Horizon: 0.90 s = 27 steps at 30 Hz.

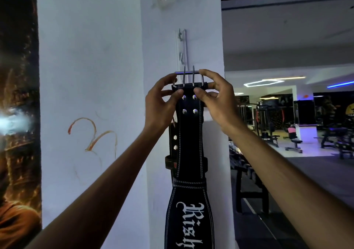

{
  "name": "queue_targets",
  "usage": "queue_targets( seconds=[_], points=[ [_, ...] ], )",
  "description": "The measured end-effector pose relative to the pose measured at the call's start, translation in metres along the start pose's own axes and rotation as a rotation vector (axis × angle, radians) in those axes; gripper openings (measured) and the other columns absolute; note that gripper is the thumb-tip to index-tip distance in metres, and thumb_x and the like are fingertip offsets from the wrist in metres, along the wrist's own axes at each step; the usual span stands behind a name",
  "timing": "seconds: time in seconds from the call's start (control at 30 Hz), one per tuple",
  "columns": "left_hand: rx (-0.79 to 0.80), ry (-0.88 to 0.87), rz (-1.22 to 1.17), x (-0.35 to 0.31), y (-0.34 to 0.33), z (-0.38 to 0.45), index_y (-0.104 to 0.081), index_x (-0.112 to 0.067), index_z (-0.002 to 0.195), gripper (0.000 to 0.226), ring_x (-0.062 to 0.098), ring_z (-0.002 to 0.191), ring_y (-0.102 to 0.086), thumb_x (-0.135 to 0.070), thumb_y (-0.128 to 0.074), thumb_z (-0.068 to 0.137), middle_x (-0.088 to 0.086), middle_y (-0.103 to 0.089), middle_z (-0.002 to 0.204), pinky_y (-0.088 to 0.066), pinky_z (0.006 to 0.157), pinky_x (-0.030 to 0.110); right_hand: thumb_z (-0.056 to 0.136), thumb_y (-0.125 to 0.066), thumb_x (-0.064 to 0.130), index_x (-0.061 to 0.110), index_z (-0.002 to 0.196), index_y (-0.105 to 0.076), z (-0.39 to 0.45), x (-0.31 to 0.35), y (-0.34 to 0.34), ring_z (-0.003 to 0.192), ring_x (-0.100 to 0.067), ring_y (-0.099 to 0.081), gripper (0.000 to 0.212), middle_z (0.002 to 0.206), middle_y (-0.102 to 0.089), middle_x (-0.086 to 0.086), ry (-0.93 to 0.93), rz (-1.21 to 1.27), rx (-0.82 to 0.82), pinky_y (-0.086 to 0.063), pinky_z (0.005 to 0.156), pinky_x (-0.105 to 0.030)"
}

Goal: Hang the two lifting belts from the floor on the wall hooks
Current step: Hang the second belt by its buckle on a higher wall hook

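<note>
While left hand [162,99] pinches buckle [188,78] | right hand [214,97] pinches black belt [189,133] top | beside wall hooks [182,45]

The white hook rack [183,47] on the pillar [107,57] stands bare above the buckle [188,79], open to approach from the front and the pillar's right edge. Below, the black belt [188,153] covers the pillar face; a second belt [173,139] crowds behind its left side.

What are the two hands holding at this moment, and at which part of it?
Both the left hand and the right hand hold the black lifting belt at its top end, by the metal buckle.
</note>
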<state>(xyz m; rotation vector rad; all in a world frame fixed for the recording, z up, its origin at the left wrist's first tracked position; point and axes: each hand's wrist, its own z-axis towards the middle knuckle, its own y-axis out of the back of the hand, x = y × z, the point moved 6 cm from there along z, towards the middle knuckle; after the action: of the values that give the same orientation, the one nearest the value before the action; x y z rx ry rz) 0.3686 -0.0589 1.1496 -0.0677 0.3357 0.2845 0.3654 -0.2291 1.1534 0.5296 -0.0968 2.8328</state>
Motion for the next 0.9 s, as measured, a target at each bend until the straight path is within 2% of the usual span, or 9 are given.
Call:
queue_targets(
  seconds=[0.07, 0.13, 0.23, 0.37, 0.5, 0.63, 0.8, 0.9],
  points=[
    [-0.010, -0.015, 0.014, 0.008, -0.006, 0.015, -0.065, -0.016, 0.130, 0.040, 0.023, 0.099, -0.075, -0.009, -0.068, 0.091, 0.001, -0.069, 0.124, -0.061, 0.089, 0.043, 0.089, -0.071, 0.010, 0.030, 0.127, -0.060, 0.016, -0.011, -0.001, 0.085, -0.025, -0.073, 0.045, 0.100, -0.067, 0.002, 0.001, 0.015, 0.012, -0.063, 0.078, -0.038],
    [-0.018, -0.032, 0.015, 0.014, -0.009, 0.026, -0.066, -0.017, 0.129, 0.040, 0.022, 0.099, -0.075, -0.011, -0.068, 0.091, 0.000, -0.069, 0.124, -0.061, 0.089, 0.045, 0.089, -0.071, 0.011, 0.031, 0.127, -0.060, 0.028, -0.018, -0.003, 0.085, -0.024, -0.074, 0.044, 0.103, -0.069, -0.004, 0.004, 0.029, 0.010, -0.062, 0.080, -0.042],
    [-0.018, -0.040, 0.008, 0.020, -0.011, 0.044, -0.067, -0.018, 0.128, 0.037, 0.020, 0.093, -0.074, -0.012, -0.069, 0.091, -0.002, -0.069, 0.121, -0.064, 0.080, 0.048, 0.090, -0.070, 0.012, 0.023, 0.131, -0.059, 0.045, -0.024, -0.009, 0.094, -0.023, -0.072, 0.044, 0.109, -0.070, -0.006, 0.011, 0.031, 0.015, -0.060, 0.086, -0.044],
    [0.010, -0.028, -0.018, 0.022, -0.009, 0.067, -0.064, -0.011, 0.131, 0.039, 0.016, 0.083, -0.071, -0.010, -0.070, 0.093, 0.002, -0.066, 0.123, -0.065, 0.063, 0.042, 0.089, -0.071, 0.014, 0.017, 0.136, -0.058, 0.065, -0.024, -0.016, 0.097, -0.020, -0.072, 0.048, 0.101, -0.071, 0.000, 0.010, 0.022, 0.014, -0.058, 0.092, -0.045],
    [0.042, -0.027, -0.039, 0.021, -0.009, 0.092, -0.061, -0.006, 0.136, 0.044, 0.013, 0.080, -0.074, -0.011, -0.071, 0.093, 0.009, -0.065, 0.134, -0.065, 0.063, 0.039, 0.088, -0.071, 0.019, 0.016, 0.136, -0.057, 0.089, -0.021, -0.022, 0.108, -0.021, -0.068, 0.050, 0.121, -0.070, -0.011, 0.041, -0.013, -0.006, -0.055, 0.097, -0.047],
    [0.060, -0.007, -0.072, 0.026, -0.014, 0.107, -0.059, -0.005, 0.137, 0.046, 0.005, 0.074, -0.072, -0.012, -0.070, 0.093, 0.009, -0.064, 0.136, -0.061, 0.058, 0.027, 0.087, -0.070, 0.021, 0.015, 0.135, -0.058, 0.105, -0.025, -0.025, 0.108, -0.022, -0.068, 0.050, 0.118, -0.070, -0.010, 0.022, -0.034, -0.011, -0.054, 0.098, -0.047],
    [0.084, 0.059, -0.097, 0.044, -0.016, 0.108, -0.059, -0.005, 0.136, 0.044, 0.003, 0.073, -0.070, -0.014, -0.069, 0.095, 0.009, -0.064, 0.134, -0.060, 0.059, 0.024, 0.075, -0.071, 0.036, 0.014, 0.134, -0.060, 0.108, -0.038, -0.030, 0.109, -0.022, -0.067, 0.064, 0.119, -0.070, -0.010, -0.047, -0.058, 0.008, -0.054, 0.099, -0.046],
    [0.081, 0.088, -0.126, 0.052, -0.015, 0.103, -0.061, -0.006, 0.134, 0.041, -0.001, 0.071, -0.071, -0.014, -0.069, 0.095, 0.006, -0.066, 0.130, -0.059, 0.058, 0.022, 0.076, -0.072, 0.035, 0.014, 0.134, -0.059, 0.104, -0.045, -0.031, 0.111, -0.022, -0.067, 0.063, 0.119, -0.070, -0.009, -0.081, -0.029, 0.022, -0.053, 0.101, -0.046]
  ],
)
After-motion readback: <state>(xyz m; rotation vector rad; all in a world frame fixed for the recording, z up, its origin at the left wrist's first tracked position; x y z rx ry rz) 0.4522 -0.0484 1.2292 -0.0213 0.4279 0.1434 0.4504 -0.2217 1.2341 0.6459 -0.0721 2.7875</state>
